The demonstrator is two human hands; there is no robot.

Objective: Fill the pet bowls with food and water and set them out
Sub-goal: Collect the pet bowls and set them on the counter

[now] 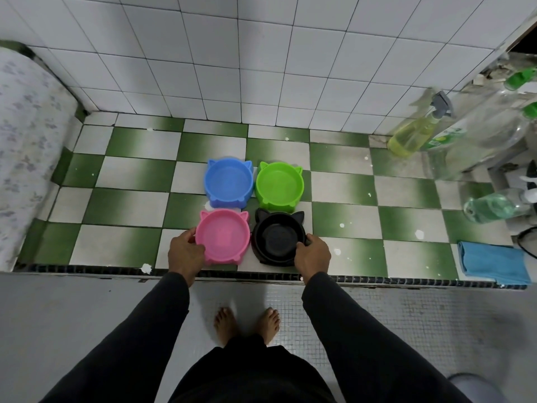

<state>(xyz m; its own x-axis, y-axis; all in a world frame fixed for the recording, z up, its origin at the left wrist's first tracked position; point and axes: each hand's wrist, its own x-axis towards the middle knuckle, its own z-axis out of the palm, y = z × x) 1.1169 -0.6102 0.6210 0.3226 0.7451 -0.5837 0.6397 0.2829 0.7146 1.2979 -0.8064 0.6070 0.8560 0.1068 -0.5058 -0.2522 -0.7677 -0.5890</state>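
A green-and-white checkered tabletop (130, 175) runs wall to wall, backed by white wall tiles (232, 68), with its dark front edge just ahead of the person's bare feet. At its middle sit four cat-eared bowls in a tight two-by-two block, all apparently empty: the blue bowl (228, 181) and green bowl (279, 185) behind, the pink bowl (223, 235) and black bowl (277, 237) in front, close to the edge.

The left hand (186, 253) curls around the pink bowl's left rim, and the right hand (312, 255) grips the black bowl's right rim, thumb over the lip. Each hand holds the bowl nearest it, so neither arm needs to cross.

Filling looks not yet begun. The front bowls lie almost at the edge, so pulling them nearer risks tipping them off; sliding outward seems safer. Open tile spreads left of the pink bowl. To the right there is room up to the folded blue cloth (491, 261) and the cluster of spray bottles (418, 132).
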